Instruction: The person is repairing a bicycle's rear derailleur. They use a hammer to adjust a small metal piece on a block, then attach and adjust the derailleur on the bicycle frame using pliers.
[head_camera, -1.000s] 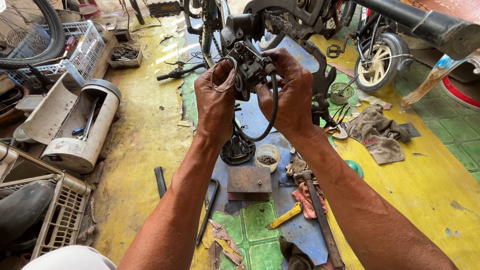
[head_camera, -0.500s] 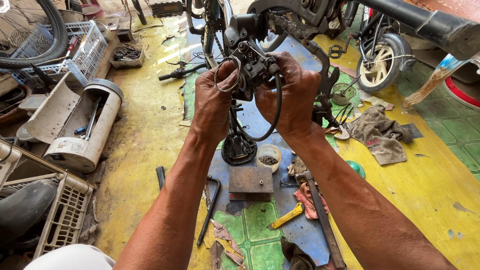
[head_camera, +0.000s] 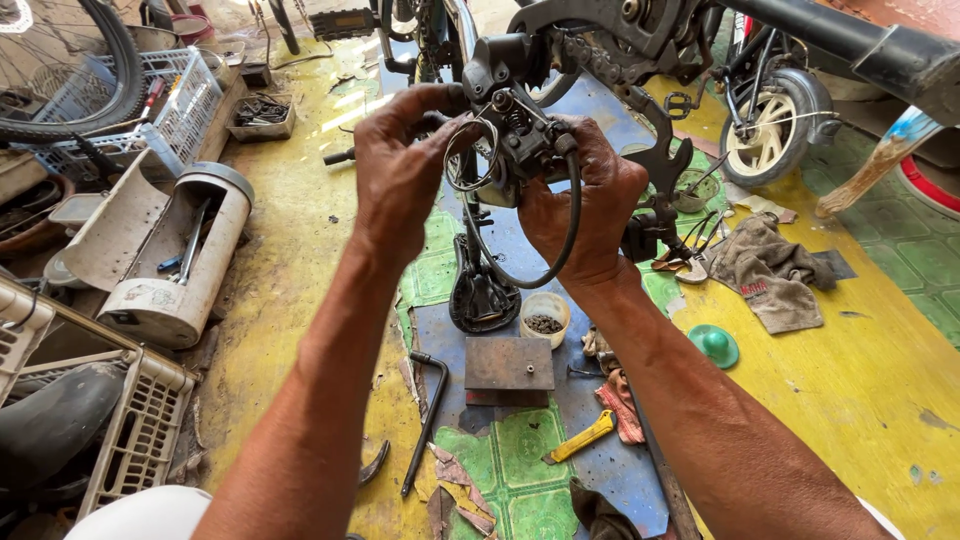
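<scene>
Both my hands are raised on a black bicycle rear derailleur (head_camera: 515, 135) fixed to an upturned bike frame (head_camera: 610, 30). My left hand (head_camera: 400, 170) grips its left side, fingers by a thin looped wire (head_camera: 468, 160). My right hand (head_camera: 580, 200) holds the right side, where a black cable housing (head_camera: 565, 250) curves down and back up. The chain (head_camera: 595, 60) runs just above. A black bike saddle (head_camera: 482, 295) rests on the floor under my hands.
On the floor lie a small pot of bearings (head_camera: 545, 318), a rusty metal block (head_camera: 508, 365), a bent hex wrench (head_camera: 425, 420), a yellow-handled tool (head_camera: 580, 438), a rag (head_camera: 770, 275) and a green cap (head_camera: 716, 345). Crates (head_camera: 150, 100) and a white housing (head_camera: 170, 260) stand left; a small wheel (head_camera: 770, 130) right.
My view has moved closer and my hands sit slightly higher on the derailleur. The grip is much the same, with the cable loop still hanging below.
</scene>
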